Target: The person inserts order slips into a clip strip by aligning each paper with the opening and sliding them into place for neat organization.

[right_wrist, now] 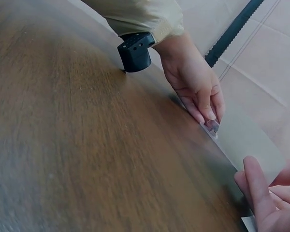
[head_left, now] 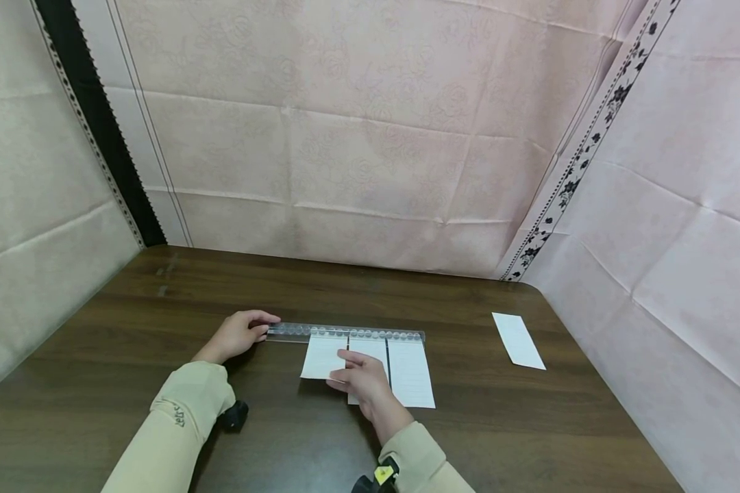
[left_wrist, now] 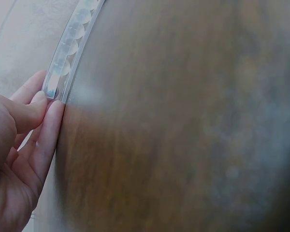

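Observation:
A clear plastic strip (head_left: 292, 331) with a row of round shapes lies across the table. My left hand (head_left: 238, 334) pinches its left end between thumb and fingers; the left wrist view shows this grip on the strip (left_wrist: 63, 67) up close. Three white cards hang side by side from the strip toward me. The leftmost white card (head_left: 322, 357) is tilted up off the table, and my right hand (head_left: 365, 383) holds it near its lower right corner. The middle card (head_left: 370, 347) is partly hidden behind that hand. The right card (head_left: 410, 373) lies flat.
A loose white card (head_left: 519, 341) lies apart on the right side of the brown wooden table (head_left: 271, 438). Pale patterned cloth (head_left: 370, 150) hangs behind the table and along both sides. A black device (head_left: 234, 416) is worn at the left wrist.

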`<state>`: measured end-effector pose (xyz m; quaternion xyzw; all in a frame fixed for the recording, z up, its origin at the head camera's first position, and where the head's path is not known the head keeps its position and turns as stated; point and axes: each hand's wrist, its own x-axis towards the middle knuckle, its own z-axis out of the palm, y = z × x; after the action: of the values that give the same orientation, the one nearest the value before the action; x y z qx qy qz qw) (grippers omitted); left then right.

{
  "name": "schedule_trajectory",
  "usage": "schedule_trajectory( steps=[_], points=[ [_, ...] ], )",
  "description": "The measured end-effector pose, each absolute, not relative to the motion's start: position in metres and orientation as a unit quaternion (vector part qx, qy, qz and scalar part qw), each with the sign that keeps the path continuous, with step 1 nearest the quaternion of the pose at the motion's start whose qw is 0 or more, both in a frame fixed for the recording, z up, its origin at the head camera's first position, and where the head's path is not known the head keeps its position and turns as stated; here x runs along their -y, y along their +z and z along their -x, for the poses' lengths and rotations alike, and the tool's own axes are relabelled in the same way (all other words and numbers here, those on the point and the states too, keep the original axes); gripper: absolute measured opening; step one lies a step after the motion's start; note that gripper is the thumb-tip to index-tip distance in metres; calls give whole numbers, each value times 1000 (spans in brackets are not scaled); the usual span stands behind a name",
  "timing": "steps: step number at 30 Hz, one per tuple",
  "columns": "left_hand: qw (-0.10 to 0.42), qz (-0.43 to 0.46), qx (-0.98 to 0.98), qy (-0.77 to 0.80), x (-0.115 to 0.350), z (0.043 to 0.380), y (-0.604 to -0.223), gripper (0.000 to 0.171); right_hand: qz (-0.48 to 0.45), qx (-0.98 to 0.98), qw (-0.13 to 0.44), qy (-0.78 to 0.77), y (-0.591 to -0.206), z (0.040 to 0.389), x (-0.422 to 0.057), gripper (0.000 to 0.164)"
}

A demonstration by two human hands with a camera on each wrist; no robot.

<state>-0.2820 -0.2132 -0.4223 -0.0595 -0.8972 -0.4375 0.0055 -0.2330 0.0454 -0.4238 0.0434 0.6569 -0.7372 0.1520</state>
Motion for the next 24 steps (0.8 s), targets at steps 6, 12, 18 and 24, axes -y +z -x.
schedule_trajectory(
  steps=[6,12,18,24],
  points=[
    [5,63,898,-435,214,284,-424,25,-46,-693,140,-706,-423,234,-49,41],
    [4,61,899,-434,214,283,-423,26,-34,-720,121,-682,-422,231,-55,42],
    [9,67,898,-434,214,283,-424,25,-34,-699,110,-706,-421,231,-62,42],
    [7,71,895,-440,213,282,-423,25,-33,-675,102,-730,-418,232,-70,41]
  ],
)
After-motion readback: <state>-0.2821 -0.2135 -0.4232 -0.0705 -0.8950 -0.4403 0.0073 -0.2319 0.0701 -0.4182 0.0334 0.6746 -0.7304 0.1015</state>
